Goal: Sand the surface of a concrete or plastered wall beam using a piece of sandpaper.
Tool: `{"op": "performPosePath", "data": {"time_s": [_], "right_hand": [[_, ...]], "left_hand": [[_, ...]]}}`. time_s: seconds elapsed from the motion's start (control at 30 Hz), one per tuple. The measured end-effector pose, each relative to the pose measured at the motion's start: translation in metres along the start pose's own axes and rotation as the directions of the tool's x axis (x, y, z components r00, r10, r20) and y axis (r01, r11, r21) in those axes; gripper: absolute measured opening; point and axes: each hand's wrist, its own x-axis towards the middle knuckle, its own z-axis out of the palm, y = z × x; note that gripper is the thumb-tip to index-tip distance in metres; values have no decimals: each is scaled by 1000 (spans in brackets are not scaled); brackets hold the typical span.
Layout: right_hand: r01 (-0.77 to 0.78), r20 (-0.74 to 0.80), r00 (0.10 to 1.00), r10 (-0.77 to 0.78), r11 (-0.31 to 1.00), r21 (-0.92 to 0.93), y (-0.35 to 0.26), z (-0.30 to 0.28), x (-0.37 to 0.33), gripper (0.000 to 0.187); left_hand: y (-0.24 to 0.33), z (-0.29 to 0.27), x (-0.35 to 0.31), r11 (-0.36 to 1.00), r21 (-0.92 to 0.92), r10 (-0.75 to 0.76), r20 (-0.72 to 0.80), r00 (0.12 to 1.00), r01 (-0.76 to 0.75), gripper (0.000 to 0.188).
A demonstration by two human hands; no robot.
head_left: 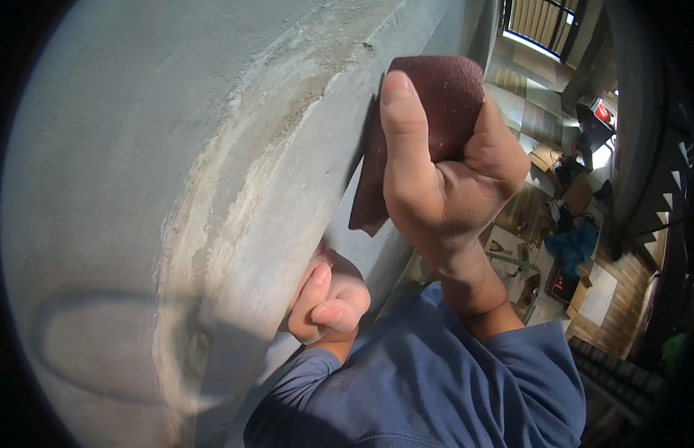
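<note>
My right hand (pixel 448 175) is closed around a bent sheet of dark red sandpaper (pixel 444 101), the thumb lying along its left side. One corner of the sheet hangs down below the hand, close to the narrow side of a grey plastered wall (pixel 123 142). A rough, pale patched strip (pixel 235 164) runs along the wall's edge, left of the sandpaper. Lower down, my left hand (pixel 332 295) rests beside the wall's edge with its fingers curled in. Nothing shows in those fingers, and part of that hand is hidden by the wall.
On the tiled floor (pixel 537 112) far below at the right lie a blue cloth (pixel 571 245), boxes and scattered tools. A dark barred gate (pixel 541 22) stands at the top right. Stairs (pixel 653 216) rise along the right rim.
</note>
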Motion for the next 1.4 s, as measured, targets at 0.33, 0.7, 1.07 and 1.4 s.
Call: {"op": "performPosePath", "data": {"time_s": [0.33,0.7,1.07,1.4], "right_hand": [[47,16,999,-47,999,1,2,3,-3,8],[56,-11,998,-57,996,-67,5,5,27,8],[138,-106,985,-136,990,11,9,11,20,10],[146,-180,971,-160,985,-90,17,10,42,8]], "left_hand": [[-6,4,2,999,0,38,14,999,-38,36],[3,-1,4,999,-44,1,15,1000,-1,32],[2,3,1,996,-93,-8,-95,995,-1,33],[7,3,8,995,-98,16,-22,1000,-18,31]]}}
